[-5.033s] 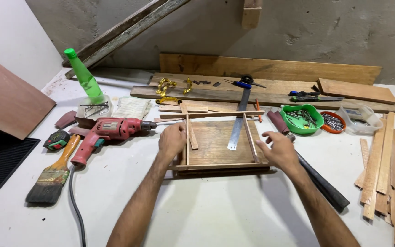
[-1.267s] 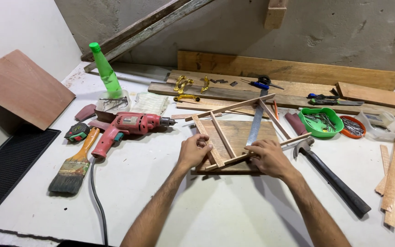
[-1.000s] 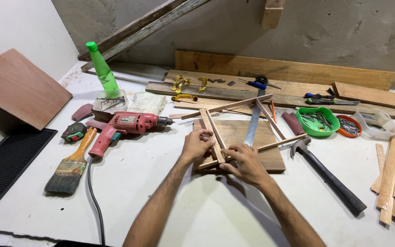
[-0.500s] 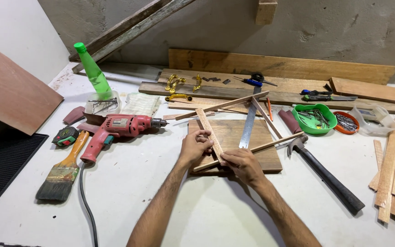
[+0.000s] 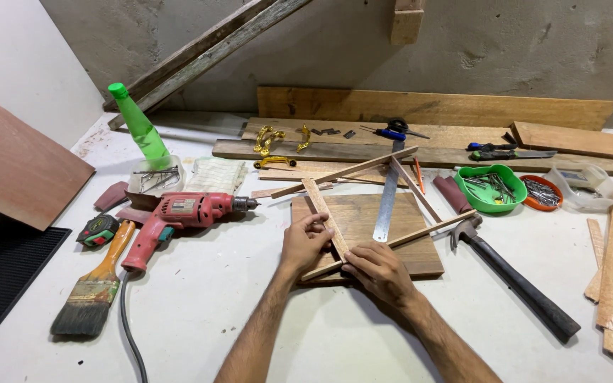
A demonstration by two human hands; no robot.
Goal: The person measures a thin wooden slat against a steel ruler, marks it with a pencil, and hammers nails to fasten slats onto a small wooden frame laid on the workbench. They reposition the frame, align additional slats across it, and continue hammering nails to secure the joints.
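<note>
While the frame [image 5: 363, 202] of thin wooden strips lies skewed over the board [image 5: 391, 237] near the middle of the tabletop [image 5: 321, 333], both hands work at its near corner. The left hand [image 5: 305, 241] pinches the strip that runs toward the far edge, fingers closed narrowly on it; the right hand [image 5: 379, 272] presses flat on the joint where that strip meets the near one, fingers curled down, holding nothing else.

As a judgement, the frame is partly made: four strips meet at corners, yet they sit out of square, and the far ends overshoot. No nail or fastening is visible at the near joint, so fixing appears left to do.

A steel ruler [image 5: 386, 206] rests on the board inside the frame. The hammer [image 5: 512, 280] lies just right of the board, untouched, and the green bowl [image 5: 492, 189] of nails stands beyond it. The red drill [image 5: 179, 216] lies left of the board, a brush [image 5: 94, 284] nearer the left edge.
</note>
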